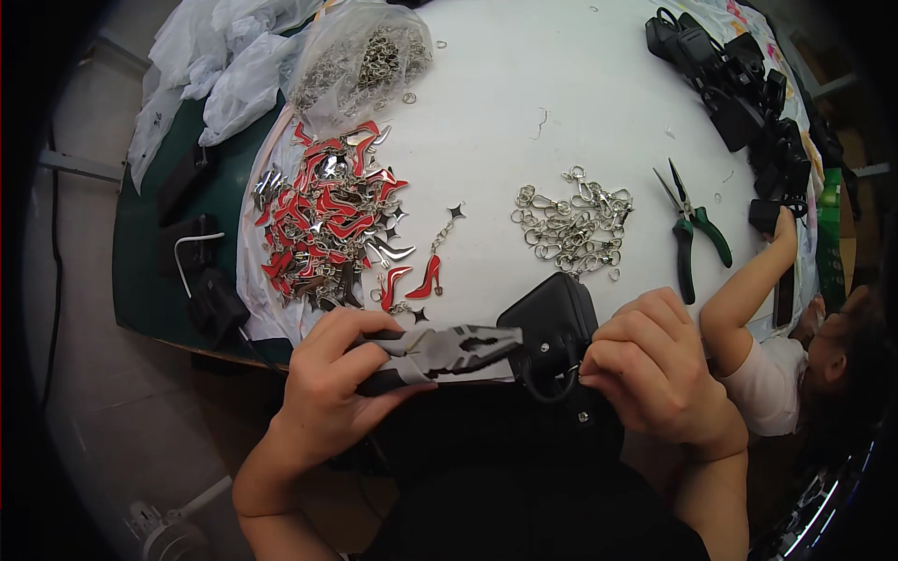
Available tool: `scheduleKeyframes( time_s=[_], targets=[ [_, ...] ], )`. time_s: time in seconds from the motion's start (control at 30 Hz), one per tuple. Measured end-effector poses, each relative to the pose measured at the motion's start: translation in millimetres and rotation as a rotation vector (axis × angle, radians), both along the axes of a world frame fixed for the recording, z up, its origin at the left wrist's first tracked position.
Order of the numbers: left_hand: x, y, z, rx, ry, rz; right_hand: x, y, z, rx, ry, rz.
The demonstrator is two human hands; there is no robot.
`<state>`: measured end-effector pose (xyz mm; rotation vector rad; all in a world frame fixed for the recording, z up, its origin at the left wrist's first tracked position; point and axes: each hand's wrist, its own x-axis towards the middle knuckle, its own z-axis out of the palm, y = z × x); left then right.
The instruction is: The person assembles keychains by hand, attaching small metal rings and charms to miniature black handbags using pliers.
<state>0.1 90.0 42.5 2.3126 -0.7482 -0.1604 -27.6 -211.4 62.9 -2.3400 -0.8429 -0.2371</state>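
Gripped in my left hand (pixel 332 369) is a pair of combination pliers (pixel 440 351) with dark handles. Its jaws point right and their tips are slightly apart. Beside them, at the table's near edge, is a small black handbag (pixel 547 323) with a loop handle and metal studs. My right hand (pixel 655 369) is closed in a pinch at the handle, where a bit of metal ring shows; the fingertips partly hide it. The pliers' tip overlaps the bag's left side in view, and I cannot tell if they touch.
Red high-heel charms (pixel 332 220) lie heaped left, below a clear bag of metal rings (pixel 360 65). Silver clasps (pixel 575 220) sit mid-table. Green-handled needle-nose pliers (pixel 687 224) lie to the right. Another person's arm (pixel 758 290) reaches toward piled black bags (pixel 730 84).
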Motion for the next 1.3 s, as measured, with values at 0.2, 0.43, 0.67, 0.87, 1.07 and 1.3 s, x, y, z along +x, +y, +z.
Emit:
scheduleKeyframes(
  time_s=[0.2, 0.43, 0.67, 0.87, 1.07, 1.3],
  targets=[
    [7.1, -12.5, 23.6, 0.086, -0.019, -0.151, 0.8, 3.7, -7.5, 0.056, 0.005, 0.024],
    [7.9, -12.5, 40.8, 0.199, -0.07, -0.167, 3.3, 6.9, -11.5, 0.109, -0.008, 0.061],
    [18.3, -12.3, 44.6, 0.233, -0.109, -0.265, 7.4, 5.2, -9.8, 0.132, 0.04, 0.093],
    [25.7, -8.8, 36.4, 0.265, -0.107, -0.267, 14.4, -22.1, -12.5, 0.176, 0.103, -0.178],
    [27.7, -11.0, 35.8, 0.234, -0.127, -0.102, 2.9, -97.2, -64.7, -0.662, 0.003, -0.862],
    [35.9, 3.2, 36.8, 0.296, -0.196, -0.164, 10.5, -98.3, -65.4, -0.361, 0.132, -0.828]
  ],
)
